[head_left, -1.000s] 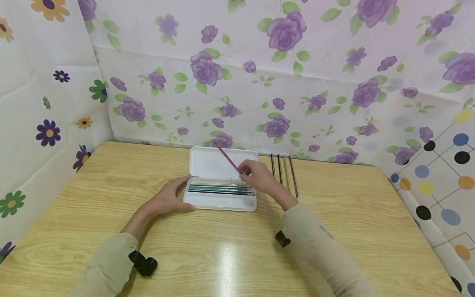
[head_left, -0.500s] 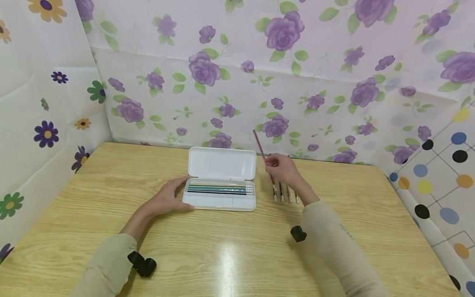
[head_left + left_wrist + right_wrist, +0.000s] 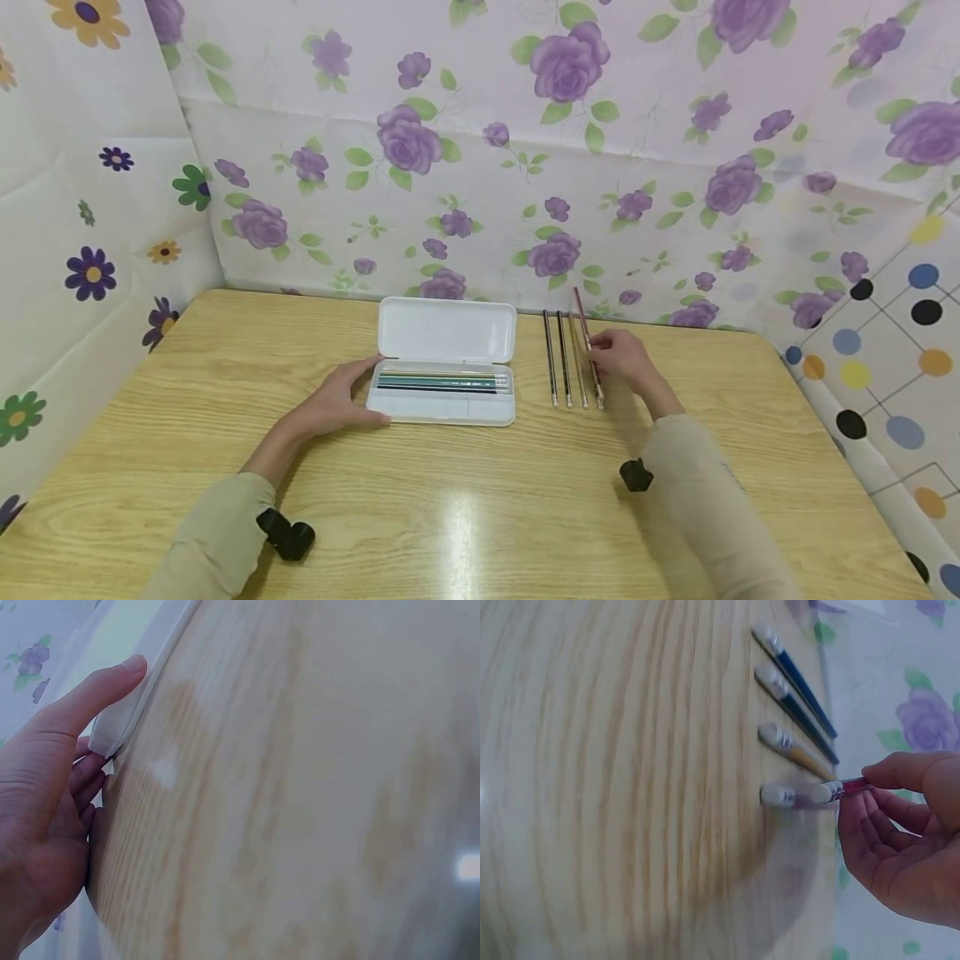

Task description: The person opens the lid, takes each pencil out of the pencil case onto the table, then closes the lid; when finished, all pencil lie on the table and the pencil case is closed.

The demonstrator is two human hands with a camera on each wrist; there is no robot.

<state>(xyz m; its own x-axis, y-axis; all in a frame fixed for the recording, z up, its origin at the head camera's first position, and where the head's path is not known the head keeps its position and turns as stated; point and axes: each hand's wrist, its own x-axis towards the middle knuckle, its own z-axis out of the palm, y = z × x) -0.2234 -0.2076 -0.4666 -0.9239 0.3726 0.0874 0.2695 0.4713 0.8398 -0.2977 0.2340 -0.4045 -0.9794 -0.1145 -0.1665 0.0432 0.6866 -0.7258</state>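
Observation:
In the head view an open white pencil case (image 3: 423,407) lies at the middle back, with several pencils (image 3: 438,382) in its tray. My left hand (image 3: 336,404) holds the case's left end, thumb at the front edge and fingers at the back. My right hand (image 3: 622,357) pinches a red pencil (image 3: 581,308), tilted with its eraser end toward me. Beneath it lies another reddish pencil, whose white eraser (image 3: 772,796) shows in the right wrist view. To its left a tan pencil (image 3: 578,367) and two dark pencils (image 3: 563,358) are laid side by side.
The wooden table (image 3: 420,500) ends at the back against a sheet with purple flowers (image 3: 558,254). Flower and dot patterned sheets stand at the left and right. The case's raised lid (image 3: 446,328) leans back near the rear edge.
My right hand has carried the red pencil from above the case rightward, past the dark pencils, to the right end of the row. My left hand stays at the case.

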